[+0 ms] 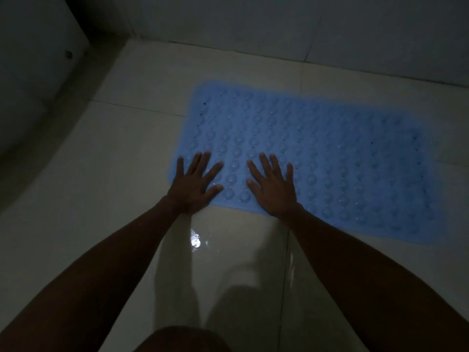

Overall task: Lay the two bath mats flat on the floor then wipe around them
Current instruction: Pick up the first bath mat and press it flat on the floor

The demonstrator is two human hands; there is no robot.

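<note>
A light blue bath mat (330,158) covered in round bumps and small holes lies flat on the pale tiled floor, its long side running left to right. My left hand (196,185) rests palm down on the mat's near left corner, fingers spread. My right hand (272,186) presses flat beside it on the mat's near edge, fingers also spread. Neither hand holds anything. Only one mat is in view.
The glossy floor tiles (127,199) reflect a bright light spot near my arms. A tiled wall (304,26) runs behind the mat. A dark white fixture (38,72) stands at the far left. My knee (182,339) shows at the bottom edge.
</note>
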